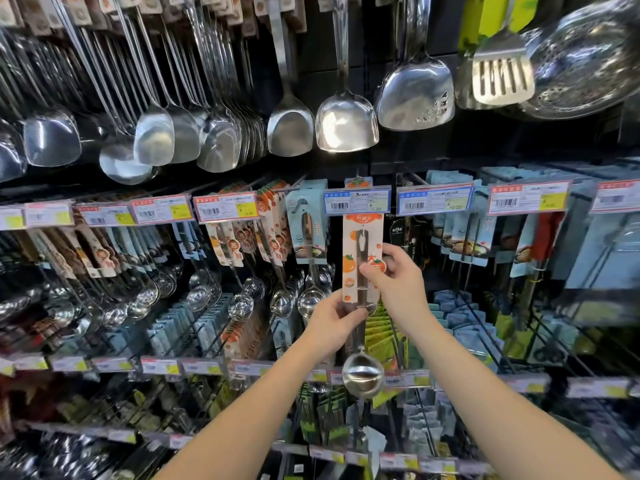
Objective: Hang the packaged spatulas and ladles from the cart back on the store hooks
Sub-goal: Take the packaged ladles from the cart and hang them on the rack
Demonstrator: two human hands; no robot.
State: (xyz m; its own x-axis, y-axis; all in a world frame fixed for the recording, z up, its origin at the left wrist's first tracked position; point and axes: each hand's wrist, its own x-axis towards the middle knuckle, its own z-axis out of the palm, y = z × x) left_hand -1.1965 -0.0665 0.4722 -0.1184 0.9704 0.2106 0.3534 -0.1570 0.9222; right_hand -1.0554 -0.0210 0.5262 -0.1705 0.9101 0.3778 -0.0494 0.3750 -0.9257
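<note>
steel shows closest: the round bowl of the packaged ladle (363, 375) hangs low between two bare forearms that reach up from the bottom of the view. above it, the left hand (330, 322) pinches the handle and the lower edge of the orange-printed card (350, 268). the right hand (403, 284) is curled round the card's right edge, thumb on the front. so both hands grasp the one ladle, held upright against the display at the middle row.

the step in hand looks like the hanging itself. the card's top pokes up just behind a blue-edged price tag (356, 201), about where a hook would end. whether the hole is already on the hook i cannot tell, because the tag covers that spot. if it is not on, the next move calls for lining the hole up with the hook tip and sliding the card back; if it is, both hands can let go.

just to the left hang pale blue packaged ladles (306, 225), and farther up a row of bare steel spatulas (346, 123).

the cart is out of view, so how many pieces remain is unknown. tag print is too small to read, and the right edge of the view is blurred.
</note>
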